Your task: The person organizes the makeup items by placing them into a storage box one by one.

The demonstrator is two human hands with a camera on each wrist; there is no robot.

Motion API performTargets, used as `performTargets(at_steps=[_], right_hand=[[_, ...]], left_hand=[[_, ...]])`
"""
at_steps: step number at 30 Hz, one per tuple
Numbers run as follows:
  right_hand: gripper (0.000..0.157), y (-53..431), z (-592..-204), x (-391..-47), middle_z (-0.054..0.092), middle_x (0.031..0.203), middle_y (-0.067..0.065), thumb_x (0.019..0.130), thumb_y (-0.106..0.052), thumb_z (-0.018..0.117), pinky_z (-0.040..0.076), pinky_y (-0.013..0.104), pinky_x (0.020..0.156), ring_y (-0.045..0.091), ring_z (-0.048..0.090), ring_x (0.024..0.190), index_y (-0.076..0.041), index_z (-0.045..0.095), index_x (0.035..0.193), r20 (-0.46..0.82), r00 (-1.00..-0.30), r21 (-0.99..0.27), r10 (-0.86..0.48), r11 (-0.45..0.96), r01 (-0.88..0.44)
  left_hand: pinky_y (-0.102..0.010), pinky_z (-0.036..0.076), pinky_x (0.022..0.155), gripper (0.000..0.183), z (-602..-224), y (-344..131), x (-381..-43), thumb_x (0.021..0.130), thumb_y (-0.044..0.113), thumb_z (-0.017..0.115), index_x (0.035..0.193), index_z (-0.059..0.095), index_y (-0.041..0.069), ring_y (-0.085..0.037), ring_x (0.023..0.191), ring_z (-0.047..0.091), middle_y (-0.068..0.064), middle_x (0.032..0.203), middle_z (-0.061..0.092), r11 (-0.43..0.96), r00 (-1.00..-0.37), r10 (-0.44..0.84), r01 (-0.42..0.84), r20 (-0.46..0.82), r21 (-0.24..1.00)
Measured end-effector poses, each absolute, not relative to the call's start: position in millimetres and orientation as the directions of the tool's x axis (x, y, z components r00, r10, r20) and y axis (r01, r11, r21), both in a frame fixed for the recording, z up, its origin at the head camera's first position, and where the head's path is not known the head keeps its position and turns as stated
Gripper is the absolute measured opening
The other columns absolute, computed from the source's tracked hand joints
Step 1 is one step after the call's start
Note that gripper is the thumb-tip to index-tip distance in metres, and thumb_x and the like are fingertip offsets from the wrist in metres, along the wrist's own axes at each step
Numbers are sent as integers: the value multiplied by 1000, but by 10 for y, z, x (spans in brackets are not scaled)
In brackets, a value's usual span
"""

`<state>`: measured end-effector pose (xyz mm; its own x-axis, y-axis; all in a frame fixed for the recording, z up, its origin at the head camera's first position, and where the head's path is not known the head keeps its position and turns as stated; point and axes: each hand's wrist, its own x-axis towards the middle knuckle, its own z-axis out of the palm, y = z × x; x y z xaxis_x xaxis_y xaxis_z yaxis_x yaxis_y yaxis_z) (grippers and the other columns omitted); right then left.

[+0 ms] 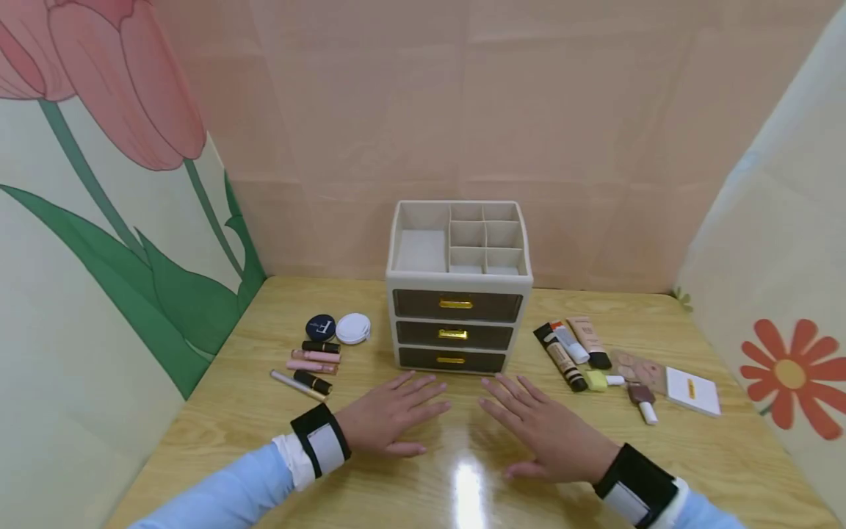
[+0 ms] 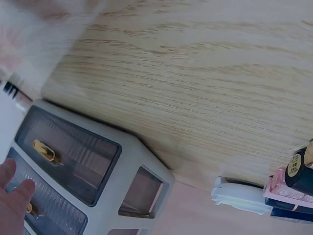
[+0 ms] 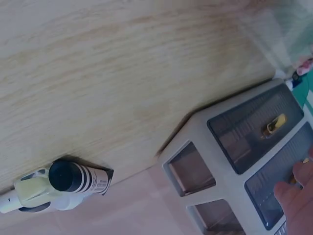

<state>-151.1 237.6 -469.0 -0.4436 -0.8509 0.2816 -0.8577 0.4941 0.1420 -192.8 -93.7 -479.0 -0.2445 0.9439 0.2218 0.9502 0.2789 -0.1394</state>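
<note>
A white drawer organizer (image 1: 459, 279) stands at the back middle of the table, its three dark drawers with gold handles closed and its top compartments bare. My left hand (image 1: 391, 415) is spread with straight fingers over the table, just in front of the organizer's left side. Mirroring it, my right hand (image 1: 547, 428) lies with fingers extended before the right side. Neither hand holds anything. In the left wrist view, fingertips (image 2: 23, 191) overlap the drawer fronts; the right wrist view shows fingers (image 3: 296, 196) likewise near a handle.
Left of the organizer lie a dark round compact (image 1: 321, 328), a white compact (image 1: 353, 328), pink tubes (image 1: 312, 366) and a slim pen (image 1: 299, 385). To the right are a black tube (image 1: 560, 357), a beige tube (image 1: 590, 342), small bottles (image 1: 641, 401) and a white box (image 1: 692, 391).
</note>
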Motion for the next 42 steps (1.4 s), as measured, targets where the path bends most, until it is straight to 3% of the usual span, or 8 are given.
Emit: performTargets(at_steps=[12, 19, 23, 30, 38, 42], right_hand=[[105, 2469, -4547, -1524, 19, 157, 20, 77, -65, 67, 14, 47, 115, 41, 26, 140, -5, 28, 152, 298, -516, 106, -803, 565, -818], [98, 2506, -4384, -1528, 15, 159, 20, 83, -64, 62, 9, 42, 116, 40, 23, 141, -3, 27, 152, 313, -547, 58, -777, 590, -805], [97, 2515, -4279, -1540, 16, 159, 20, 85, -64, 59, 7, 41, 117, 40, 22, 141, -5, 25, 153, 334, -565, 39, -755, 610, -792], [99, 2532, -4156, -1544, 19, 158, 19, 81, -58, 68, 7, 40, 117, 39, 20, 142, -5, 26, 153, 396, -583, -27, -710, 625, -780], [99, 2622, -3991, -1528, 21, 158, 15, 79, -47, 77, 8, 21, 113, 31, 19, 144, -11, 25, 154, 429, -666, -197, -610, 657, -728], [100, 2692, -3921, -1562, 16, 160, 9, 79, -36, 80, 14, 25, 113, 30, 19, 144, -15, 21, 156, 420, -720, -286, -552, 673, -682]], left_hand=[[-48, 25, 112, 78, -4609, -964, -1930, 91, 47, 62, 152, 30, 9, -32, 141, 27, -16, 155, 28, 327, -291, 914, 941, 284, -87], [-46, 25, 112, 69, -4373, -1008, -1931, 101, 56, 27, 152, 30, 9, -29, 142, 27, -15, 155, 28, 374, -346, 868, 927, 357, -11], [-44, 29, 111, 70, -4257, -1036, -1962, 101, 55, 28, 150, 33, 6, -30, 140, 31, -14, 154, 31, 381, -345, 819, 924, 459, 15], [-44, 32, 109, 66, -4067, -1083, -1974, 101, 52, 35, 149, 36, 7, -28, 138, 34, -11, 154, 33, 385, -389, 732, 913, 559, 132], [-49, 38, 104, 65, -3857, -1179, -2024, 102, 51, 35, 147, 37, 3, -30, 134, 40, -19, 148, 39, 390, -429, 619, 895, 658, 217], [-47, 35, 107, 68, -3752, -1221, -2119, 101, 52, 39, 146, 38, 1, -30, 135, 39, -19, 148, 40, 374, -482, 535, 872, 694, 317]])
